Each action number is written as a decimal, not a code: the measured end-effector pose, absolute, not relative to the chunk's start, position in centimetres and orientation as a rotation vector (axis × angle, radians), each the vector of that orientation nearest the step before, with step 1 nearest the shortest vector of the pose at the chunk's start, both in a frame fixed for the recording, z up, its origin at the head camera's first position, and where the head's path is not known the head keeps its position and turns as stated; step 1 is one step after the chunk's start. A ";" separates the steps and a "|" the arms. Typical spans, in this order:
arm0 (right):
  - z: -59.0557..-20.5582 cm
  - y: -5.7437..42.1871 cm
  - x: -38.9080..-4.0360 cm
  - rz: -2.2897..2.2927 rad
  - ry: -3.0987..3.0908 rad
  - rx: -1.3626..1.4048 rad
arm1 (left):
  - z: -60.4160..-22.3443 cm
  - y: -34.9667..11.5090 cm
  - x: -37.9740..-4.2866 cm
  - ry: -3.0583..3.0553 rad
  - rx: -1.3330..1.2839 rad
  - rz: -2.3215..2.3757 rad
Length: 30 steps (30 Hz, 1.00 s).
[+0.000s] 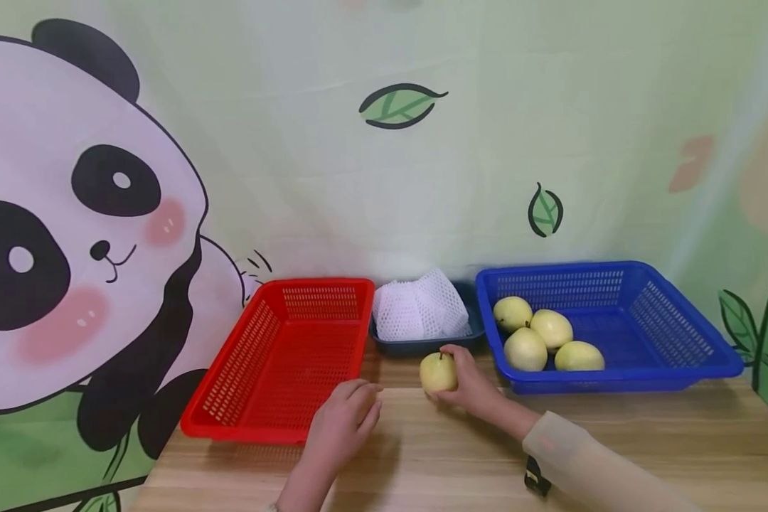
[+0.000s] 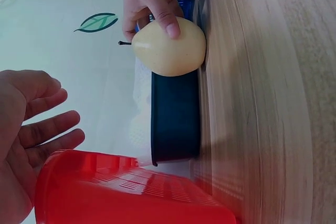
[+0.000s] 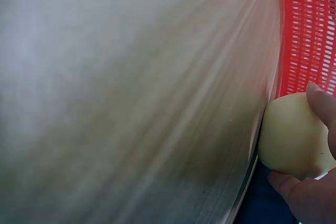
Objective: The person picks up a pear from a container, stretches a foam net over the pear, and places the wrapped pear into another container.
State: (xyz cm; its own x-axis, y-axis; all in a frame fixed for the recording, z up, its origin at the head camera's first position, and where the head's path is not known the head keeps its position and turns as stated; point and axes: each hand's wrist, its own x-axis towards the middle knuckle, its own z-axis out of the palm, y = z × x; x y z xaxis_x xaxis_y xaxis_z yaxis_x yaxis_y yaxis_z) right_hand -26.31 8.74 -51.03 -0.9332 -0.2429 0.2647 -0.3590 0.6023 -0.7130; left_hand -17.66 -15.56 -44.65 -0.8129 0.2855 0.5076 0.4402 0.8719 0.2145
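A pale yellow pear (image 1: 438,374) with a dark stem is gripped by my right hand (image 1: 476,387), thumb and fingers round its side, at the table in front of the small dark tray. The left wrist view shows the thumb pressed on the pear (image 2: 170,48). My left hand (image 1: 345,419) holds nothing; its fingers are loosely bent beside the near right corner of the red basket (image 1: 275,432). Several more pears (image 1: 526,349) lie together at the left side of the blue basket (image 1: 614,373).
Between the two baskets stands a small dark tray (image 1: 422,347) heaped with white foam net sleeves (image 1: 416,309). A dark strap (image 1: 536,476) shows under the right sleeve. Behind the wooden table (image 1: 422,462) hangs a cloth printed with a panda (image 1: 102,249) and leaves.
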 end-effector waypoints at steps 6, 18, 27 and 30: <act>-50.7 9.1 -26.0 1.220 -2.699 0.536 | -44.2 -15.6 -17.5 -2.595 -0.527 -0.468; -48.5 10.6 -22.5 1.092 -2.529 0.672 | -40.5 -15.9 -18.8 -2.806 -0.498 -0.685; -46.9 11.6 -18.4 1.068 -2.542 0.700 | -36.7 -15.3 -21.1 -2.920 -0.552 -0.555; -46.8 11.9 -17.3 1.007 -2.504 0.749 | -35.3 -14.9 -22.2 -2.932 -0.584 -0.515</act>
State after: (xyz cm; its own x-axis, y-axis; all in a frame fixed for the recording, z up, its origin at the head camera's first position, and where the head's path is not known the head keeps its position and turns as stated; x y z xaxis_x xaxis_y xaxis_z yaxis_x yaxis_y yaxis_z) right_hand -17.27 11.89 -46.80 -0.8036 -0.3439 0.4857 -0.5845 0.6098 -0.5353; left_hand -22.18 -14.87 -35.34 -0.9202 0.3530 0.1694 0.3896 0.8685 0.3066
